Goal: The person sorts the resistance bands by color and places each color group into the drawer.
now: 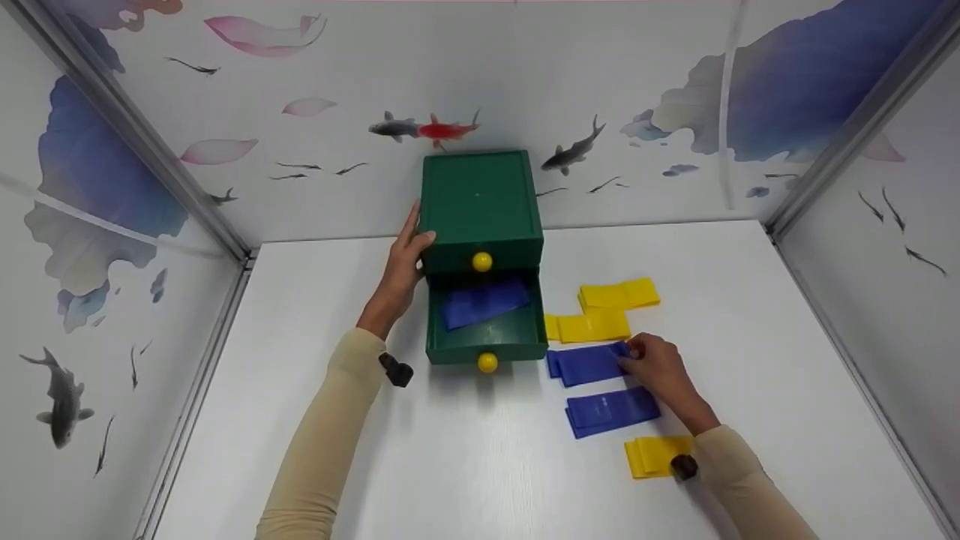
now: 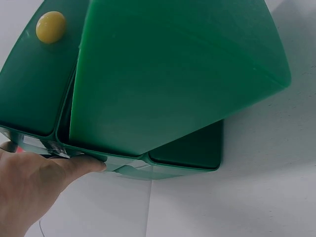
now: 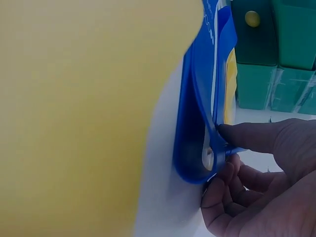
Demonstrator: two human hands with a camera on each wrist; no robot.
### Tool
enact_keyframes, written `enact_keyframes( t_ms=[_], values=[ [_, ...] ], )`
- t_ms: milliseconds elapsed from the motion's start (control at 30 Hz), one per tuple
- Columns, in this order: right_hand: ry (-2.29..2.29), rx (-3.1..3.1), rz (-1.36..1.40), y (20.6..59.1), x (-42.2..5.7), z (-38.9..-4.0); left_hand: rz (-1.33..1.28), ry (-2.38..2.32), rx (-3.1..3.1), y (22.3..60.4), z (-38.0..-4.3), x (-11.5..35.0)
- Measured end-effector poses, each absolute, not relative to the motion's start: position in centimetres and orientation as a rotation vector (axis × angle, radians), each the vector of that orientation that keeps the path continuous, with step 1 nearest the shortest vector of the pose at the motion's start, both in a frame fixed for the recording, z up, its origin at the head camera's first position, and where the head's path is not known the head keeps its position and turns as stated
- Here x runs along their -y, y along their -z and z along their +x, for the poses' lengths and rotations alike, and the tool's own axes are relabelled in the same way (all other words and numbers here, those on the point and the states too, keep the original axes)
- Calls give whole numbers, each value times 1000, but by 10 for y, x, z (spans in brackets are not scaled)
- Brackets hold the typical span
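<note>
A green drawer cabinet point(image 1: 480, 199) with yellow knobs stands against the back wall, a lower drawer point(image 1: 487, 351) pulled out. Inside that drawer lies a folded blue resistance band point(image 1: 486, 302). My left hand point(image 1: 400, 274) rests along the cabinet's left side, its thumb point(image 2: 84, 165) flat near the front edge. On the table to the right, my right hand point(image 1: 664, 371) pinches the right end of another folded blue resistance band point(image 1: 589, 365) between thumb and fingers. The right wrist view shows the looped end of a blue band point(image 3: 192, 168) close beside those fingertips.
A second folded blue band point(image 1: 613, 412) lies just nearer on the white table point(image 1: 465, 465). Two folded yellow bands point(image 1: 619, 295) point(image 1: 596, 327) lie farther back, and a yellow band point(image 1: 652, 457) sits under the right wrist. Patterned walls point(image 1: 300, 150) enclose the table.
</note>
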State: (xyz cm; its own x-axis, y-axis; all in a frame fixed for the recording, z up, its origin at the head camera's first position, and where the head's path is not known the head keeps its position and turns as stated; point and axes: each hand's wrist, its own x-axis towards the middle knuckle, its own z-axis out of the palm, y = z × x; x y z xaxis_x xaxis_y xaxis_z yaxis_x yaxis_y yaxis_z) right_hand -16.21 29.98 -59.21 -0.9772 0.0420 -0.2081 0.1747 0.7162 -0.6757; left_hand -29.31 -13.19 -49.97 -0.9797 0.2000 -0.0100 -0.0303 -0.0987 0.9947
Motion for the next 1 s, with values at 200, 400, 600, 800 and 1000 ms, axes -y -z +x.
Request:
enact_keyframes(
  t_ms=[200,400,600,800,1000],
  values=[
    [1147,-2807,84,590,-297,-159,173,-2208,-2001,500,-293,132],
    [1208,-2823,23,586,-294,-157,168,-2205,-2008,500,-293,132],
    [1244,-2852,-8,577,-289,-154,166,-2199,-2013,500,-293,132],
    [1262,-2928,-81,564,-286,-151,170,-2203,-2005,500,-293,132],
    [1295,-2994,-156,548,-286,-151,181,-2207,-2008,500,-293,132]
  ],
)
